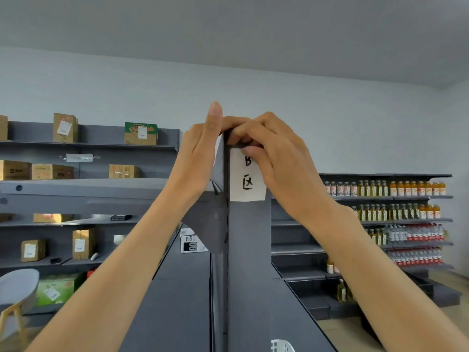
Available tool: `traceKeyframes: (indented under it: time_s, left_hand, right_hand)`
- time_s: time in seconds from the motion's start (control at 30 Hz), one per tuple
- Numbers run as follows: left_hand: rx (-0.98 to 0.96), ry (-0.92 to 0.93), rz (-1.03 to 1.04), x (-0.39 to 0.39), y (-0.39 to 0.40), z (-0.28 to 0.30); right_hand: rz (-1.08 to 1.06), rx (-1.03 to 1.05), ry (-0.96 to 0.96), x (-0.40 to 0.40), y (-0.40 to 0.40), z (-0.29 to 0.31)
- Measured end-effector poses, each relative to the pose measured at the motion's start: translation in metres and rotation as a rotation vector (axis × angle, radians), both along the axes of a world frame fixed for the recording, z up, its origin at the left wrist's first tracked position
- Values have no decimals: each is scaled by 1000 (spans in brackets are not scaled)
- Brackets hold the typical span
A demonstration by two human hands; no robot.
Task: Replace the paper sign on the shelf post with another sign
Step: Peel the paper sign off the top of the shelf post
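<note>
Paper sign [247, 181], white with black handwritten characters, hung on the grey shelf post [250, 250] at frame centre. I saw my right hand [276, 158] pinching its top edge and my left hand [200, 153] pressed open-fingered against the post's left side.

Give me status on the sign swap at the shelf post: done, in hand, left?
Done: cannot tell; one white paper sign with handwritten characters sits on the grey shelf post, old or new is unclear.
In hand: right hand works the sign's top edge; left hand braces the post top.
Left: no second sign is visible, so the swap looks unfinished.
</note>
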State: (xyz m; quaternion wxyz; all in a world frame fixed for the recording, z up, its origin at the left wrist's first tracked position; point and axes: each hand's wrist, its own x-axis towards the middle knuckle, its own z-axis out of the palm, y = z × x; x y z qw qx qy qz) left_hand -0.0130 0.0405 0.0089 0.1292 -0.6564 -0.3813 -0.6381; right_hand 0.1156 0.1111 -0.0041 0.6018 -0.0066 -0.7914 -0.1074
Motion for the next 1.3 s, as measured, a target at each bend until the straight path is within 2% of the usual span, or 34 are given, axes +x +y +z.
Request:
traceKeyframes:
  time_s: [0.4,0.93,1.0,1.13,1.3]
  left_hand:
    - [12,-7,9,0,1,-1]
    - [-8,-22,-37,2,0,-2]
    - [-6,-26,-39,2,-1,-2]
    - [-11,6,-23,0,0,-1]
    - [-7,4,-10,-4,2,0]
  right_hand:
    - [-113,98,11,-5,2,-1]
    - [-61,55,30,-6,4,-4]
    - [-23,20,30,-5,3,-7]
    - [135,-181,87,11,-4,-6]
    - [29,-221,150,23,-2,-12]
